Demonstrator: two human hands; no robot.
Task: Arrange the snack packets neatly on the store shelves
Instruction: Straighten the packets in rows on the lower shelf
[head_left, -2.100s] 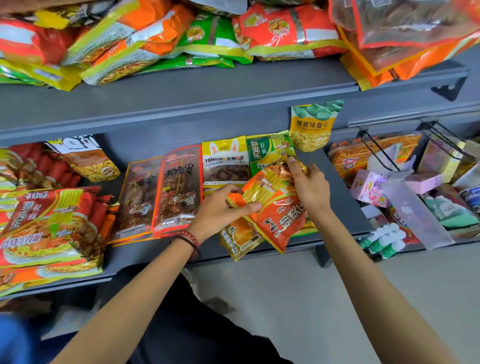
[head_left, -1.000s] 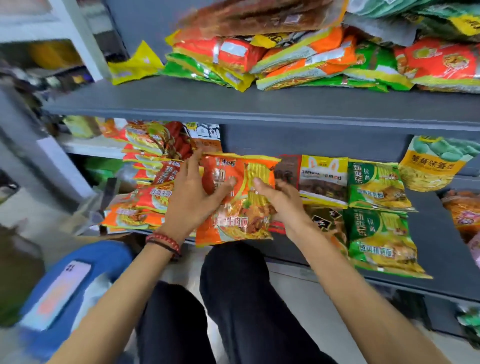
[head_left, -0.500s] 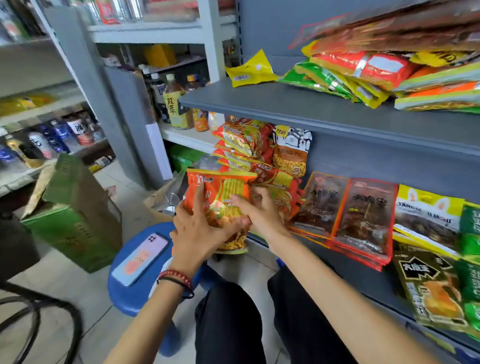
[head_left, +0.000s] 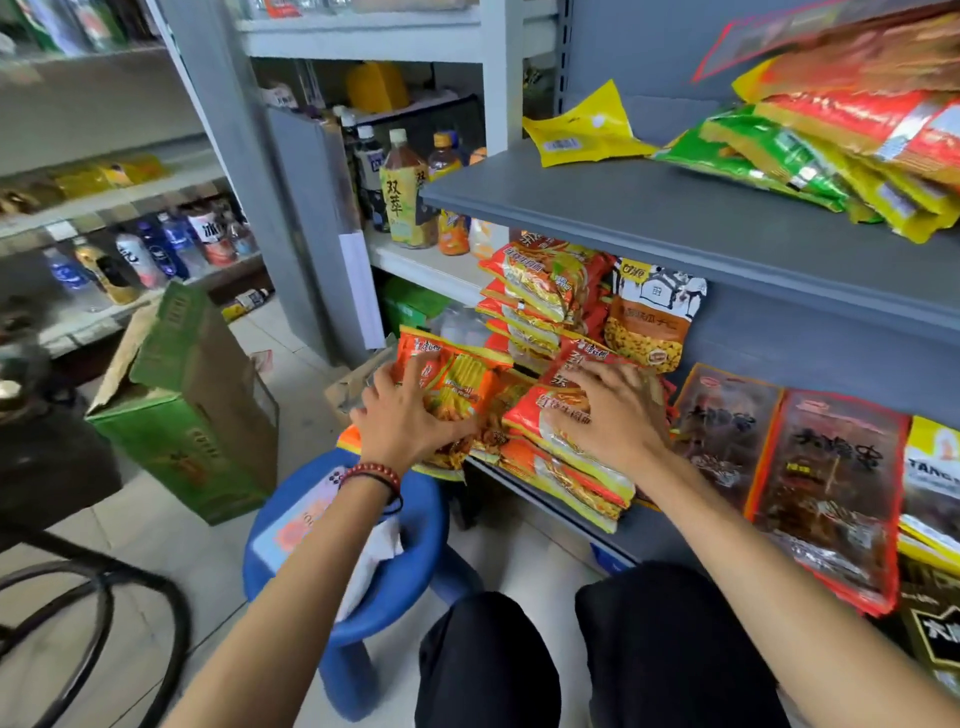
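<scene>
My left hand (head_left: 408, 423) grips an orange noodle packet (head_left: 460, 376) at the left end of the lower grey shelf (head_left: 558, 506); the packet's lower edge hangs over the shelf front. My right hand (head_left: 610, 415) rests flat, fingers spread, on a low stack of red and yellow noodle packets (head_left: 566, 470) next to it. Behind them stands a taller stack of the same packets (head_left: 540, 291), with a seed packet (head_left: 649, 322) leaning on the back wall. Dark red-edged packets (head_left: 826, 488) lie to the right.
The upper grey shelf (head_left: 675, 218) holds a loose pile of green, red and yellow packets (head_left: 841, 150). A blue stool (head_left: 415, 566) with a phone (head_left: 301, 519) on it stands below my left arm. A green carton (head_left: 192, 415) sits on the floor at left, and drink bottles (head_left: 405, 197) fill the white shelves.
I have carried the orange packet leftward along the shelf to the noodle stacks. My right hand let go of it and now lies flat on the red stack.
</scene>
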